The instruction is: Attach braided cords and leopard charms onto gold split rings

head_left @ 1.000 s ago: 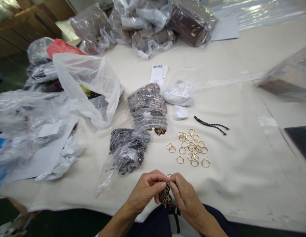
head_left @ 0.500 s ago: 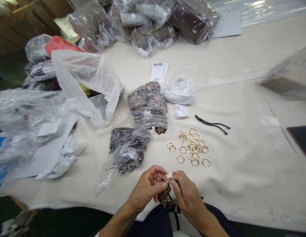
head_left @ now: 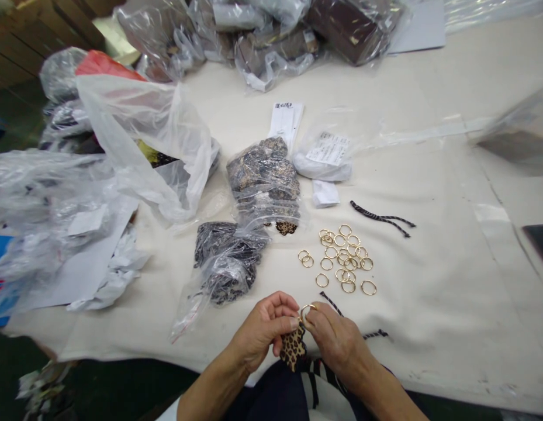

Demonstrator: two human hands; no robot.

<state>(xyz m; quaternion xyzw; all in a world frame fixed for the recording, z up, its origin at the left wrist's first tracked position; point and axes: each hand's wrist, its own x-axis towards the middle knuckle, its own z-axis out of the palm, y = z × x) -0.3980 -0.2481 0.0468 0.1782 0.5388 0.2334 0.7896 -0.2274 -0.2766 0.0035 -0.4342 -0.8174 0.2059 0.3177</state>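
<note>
At the near edge of the table my left hand pinches a scallop-edged leopard-print tag by its top. The fingers of my right hand are closed on a gold ring, which meets the top of the tag. Whether the ring passes through the tag is hidden by my fingertips. A dark striped cord pokes out beside my right hand, partly covered by it. Just beyond lies a loose group of several gold rings.
A looped dark cord lies right of the rings. Clear bags of leopard-print pieces and dark cords sit to the left. A labelled plastic bag is farther back. Crumpled plastic covers the left side; wrapped goods line the far edge.
The ring stands more clearly out of my right fingers, and the tag faces the camera more. A striped cord now shows by my right hand. The view has shifted slightly.
</note>
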